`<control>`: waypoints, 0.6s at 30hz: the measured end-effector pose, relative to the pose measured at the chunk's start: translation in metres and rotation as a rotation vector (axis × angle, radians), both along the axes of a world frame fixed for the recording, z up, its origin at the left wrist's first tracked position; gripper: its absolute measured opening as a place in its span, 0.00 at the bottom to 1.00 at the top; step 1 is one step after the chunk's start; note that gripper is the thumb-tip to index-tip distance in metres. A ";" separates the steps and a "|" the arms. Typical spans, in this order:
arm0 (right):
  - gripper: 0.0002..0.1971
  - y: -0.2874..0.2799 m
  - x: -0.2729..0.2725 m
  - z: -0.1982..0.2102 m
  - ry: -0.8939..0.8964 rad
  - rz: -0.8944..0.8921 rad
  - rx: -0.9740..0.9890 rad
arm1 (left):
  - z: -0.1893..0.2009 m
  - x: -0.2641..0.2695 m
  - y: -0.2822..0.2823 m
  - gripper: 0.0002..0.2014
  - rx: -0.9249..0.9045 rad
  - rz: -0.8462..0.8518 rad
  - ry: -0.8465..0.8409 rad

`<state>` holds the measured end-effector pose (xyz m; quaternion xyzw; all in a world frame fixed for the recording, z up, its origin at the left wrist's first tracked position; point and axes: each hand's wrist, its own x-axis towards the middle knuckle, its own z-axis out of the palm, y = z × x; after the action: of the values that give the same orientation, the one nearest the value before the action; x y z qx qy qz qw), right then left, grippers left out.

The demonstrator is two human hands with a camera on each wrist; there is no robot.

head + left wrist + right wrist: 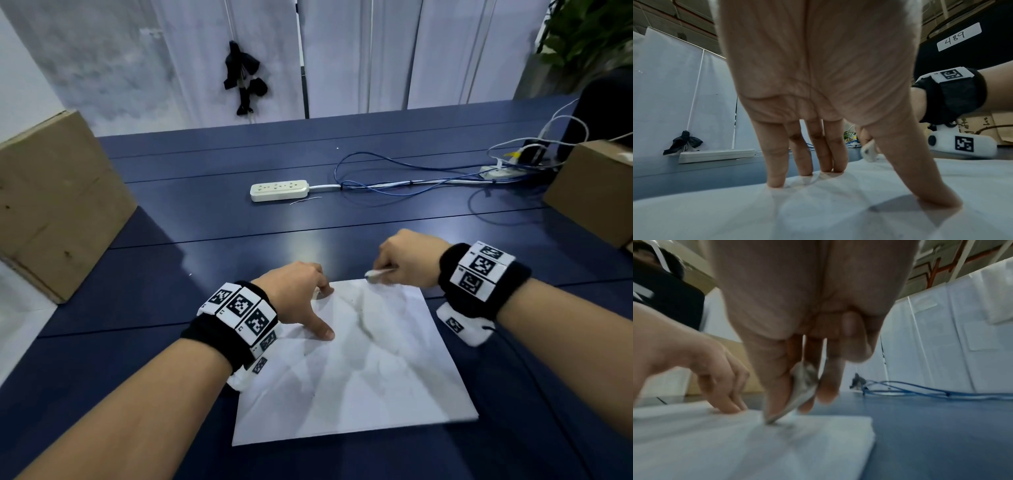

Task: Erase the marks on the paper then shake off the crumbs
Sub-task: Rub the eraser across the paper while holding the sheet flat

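Note:
A white sheet of paper (356,370) lies flat on the dark blue table, with a faint grey mark running across its upper middle. My left hand (301,294) presses the paper's far left part with straight spread fingers (777,164) and thumb. My right hand (407,257) pinches a small, dirty white eraser (797,395) between thumb and fingers. The eraser's tip touches the paper near its far edge (371,275); the same eraser (869,152) shows past my left thumb in the left wrist view. The right wrist view is blurred.
A white power strip (279,190) lies on the table (205,222) beyond the paper, with blue cables (394,185) trailing right. Cardboard boxes stand at the far left (58,205) and the right (596,188). White panels line the back.

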<state>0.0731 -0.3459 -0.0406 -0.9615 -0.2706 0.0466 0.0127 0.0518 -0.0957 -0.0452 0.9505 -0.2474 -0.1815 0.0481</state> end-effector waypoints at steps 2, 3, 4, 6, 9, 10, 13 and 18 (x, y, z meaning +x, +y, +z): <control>0.18 -0.002 -0.015 0.004 0.090 0.099 0.048 | -0.001 0.001 0.000 0.39 0.000 0.004 -0.003; 0.16 -0.003 -0.026 0.006 0.145 0.150 0.047 | -0.001 0.001 0.001 0.39 -0.001 0.005 -0.004; 0.13 -0.004 -0.035 0.007 0.213 0.183 0.038 | -0.001 0.001 0.001 0.39 -0.002 0.006 -0.006; 0.14 -0.005 -0.041 0.006 0.314 0.194 0.037 | 0.000 0.000 0.000 0.37 0.007 0.001 -0.002; 0.27 -0.003 -0.019 0.006 0.226 0.082 0.046 | 0.001 0.000 -0.001 0.36 0.023 -0.002 0.000; 0.29 -0.004 -0.010 0.006 0.161 0.048 0.036 | 0.000 0.001 -0.001 0.36 0.022 0.000 0.000; 0.31 -0.009 0.002 0.001 0.045 -0.004 0.004 | 0.000 -0.001 0.000 0.36 0.029 0.002 -0.002; 0.13 -0.012 -0.037 0.011 0.302 0.215 0.031 | 0.002 -0.002 0.000 0.36 0.022 0.004 0.004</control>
<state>0.0362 -0.3581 -0.0300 -0.9087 -0.3677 0.1875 0.0627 0.0501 -0.0960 -0.0435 0.9512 -0.2432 -0.1858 0.0384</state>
